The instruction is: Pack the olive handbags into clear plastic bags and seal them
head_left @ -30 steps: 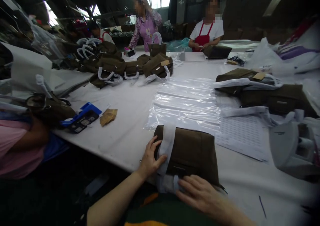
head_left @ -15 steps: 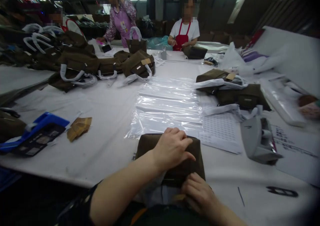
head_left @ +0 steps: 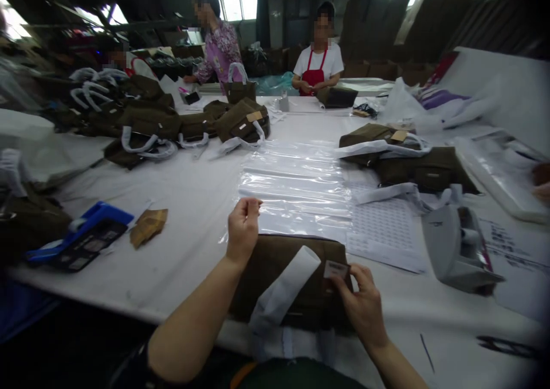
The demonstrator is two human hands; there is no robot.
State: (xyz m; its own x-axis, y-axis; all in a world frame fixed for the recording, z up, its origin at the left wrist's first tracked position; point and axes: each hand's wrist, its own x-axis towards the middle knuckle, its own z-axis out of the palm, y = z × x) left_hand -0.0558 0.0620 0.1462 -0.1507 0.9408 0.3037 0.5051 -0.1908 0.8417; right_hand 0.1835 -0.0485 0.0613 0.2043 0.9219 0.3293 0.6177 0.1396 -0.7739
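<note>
Label sits pinched between the thumb and fingertips of my right hand, over the near-right part of the olive-brown bag lying flat below my fingers. My left hand hangs raised above the bag's far edge, fingertips pressed together, holding nothing I can make out. White strap crosses the bag between my hands. Clear plastic sheet spreads beyond my left fingers, printed paper sheet beyond my right.

Nothing legible, small label too blurred to read, printed lines on paper sheet unreadable
</note>
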